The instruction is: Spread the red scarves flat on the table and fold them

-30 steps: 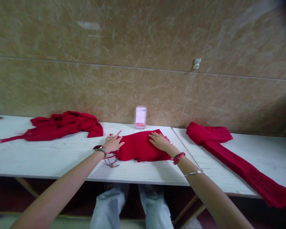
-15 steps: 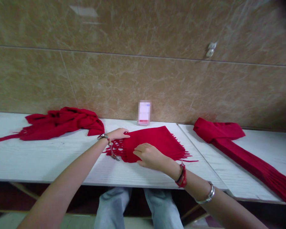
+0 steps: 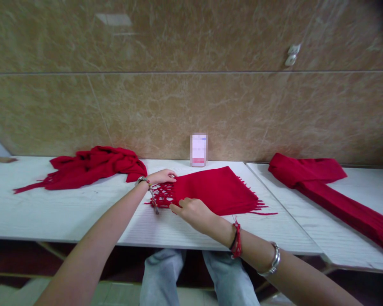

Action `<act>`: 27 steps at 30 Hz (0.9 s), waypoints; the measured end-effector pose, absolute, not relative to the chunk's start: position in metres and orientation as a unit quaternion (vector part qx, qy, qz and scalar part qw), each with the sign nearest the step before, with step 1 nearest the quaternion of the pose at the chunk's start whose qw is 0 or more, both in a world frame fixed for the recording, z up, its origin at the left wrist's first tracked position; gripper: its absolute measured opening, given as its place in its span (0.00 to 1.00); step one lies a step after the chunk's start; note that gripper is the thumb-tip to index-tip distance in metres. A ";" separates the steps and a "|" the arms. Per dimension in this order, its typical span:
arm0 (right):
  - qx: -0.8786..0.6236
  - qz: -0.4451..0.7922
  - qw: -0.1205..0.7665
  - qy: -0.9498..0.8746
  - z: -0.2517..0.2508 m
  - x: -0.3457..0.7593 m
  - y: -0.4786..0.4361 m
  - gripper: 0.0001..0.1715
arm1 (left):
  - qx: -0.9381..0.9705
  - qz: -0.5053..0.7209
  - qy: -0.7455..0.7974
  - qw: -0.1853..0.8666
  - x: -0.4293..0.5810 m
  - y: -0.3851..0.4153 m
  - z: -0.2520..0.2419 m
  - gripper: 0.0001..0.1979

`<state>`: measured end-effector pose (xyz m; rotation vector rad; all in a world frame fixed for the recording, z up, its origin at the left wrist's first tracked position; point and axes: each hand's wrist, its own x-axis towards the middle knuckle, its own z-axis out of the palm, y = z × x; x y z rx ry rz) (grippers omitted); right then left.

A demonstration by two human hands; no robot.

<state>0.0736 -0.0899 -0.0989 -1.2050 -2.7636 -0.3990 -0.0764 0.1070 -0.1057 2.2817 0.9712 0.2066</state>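
Observation:
A red fringed scarf [image 3: 215,189] lies folded into a flat, four-sided piece on the white table, with tassels at its left and right ends. My left hand [image 3: 161,176] is at its upper left corner, fingers and thumb closed at the edge where the fringe begins. Along the near edge, my right hand [image 3: 194,213] has curled fingers closed on the lower left corner beside the tassels. The fingertips of my right hand are partly hidden, so how much cloth they grip cannot be seen.
A crumpled red scarf [image 3: 95,168] lies to the left. To the right, another red scarf [image 3: 309,170] is bent over, its long end running toward the near edge. A blurred phone-like object [image 3: 199,149] leans on the marble wall [image 3: 166,110]. A seam crosses the white table [image 3: 108,219].
My right hand has moved left along the scarf's near edge to its lower left corner. My left hand stays at the upper left corner. The whole view has shifted slightly.

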 end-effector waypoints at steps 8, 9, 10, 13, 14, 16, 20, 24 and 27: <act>-0.381 -0.160 0.093 -0.906 -0.106 0.073 -0.086 0.10 | 0.858 0.120 0.395 0.305 -0.081 0.106 -0.106 0.17; -0.382 -0.160 0.094 -0.905 -0.107 0.073 -0.085 0.10 | 0.859 0.125 0.394 0.301 -0.081 0.105 -0.105 0.17; -0.384 -0.160 0.095 -0.904 -0.107 0.073 -0.086 0.09 | 0.861 0.130 0.393 0.296 -0.080 0.104 -0.105 0.17; -0.404 -0.164 0.110 -0.893 -0.106 0.072 -0.088 0.13 | 0.865 0.141 0.389 0.282 -0.079 0.100 -0.106 0.18; -0.417 -0.167 0.114 -0.886 -0.106 0.072 -0.089 0.14 | 0.867 0.145 0.390 0.276 -0.078 0.099 -0.107 0.18; -0.450 -0.170 0.118 -0.869 -0.106 0.073 -0.091 0.14 | 0.868 0.156 0.395 0.259 -0.077 0.096 -0.110 0.18; -0.490 -0.151 0.117 -0.850 -0.109 0.077 -0.090 0.11 | 0.866 0.190 0.403 0.226 -0.074 0.090 -0.114 0.15; -0.460 -0.130 0.129 -0.869 -0.111 0.082 -0.087 0.11 | 0.865 0.215 0.394 0.224 -0.074 0.082 -0.116 0.13; -0.406 -0.134 0.137 -0.893 -0.113 0.086 -0.086 0.13 | 0.858 0.239 0.389 0.235 -0.076 0.079 -0.121 0.14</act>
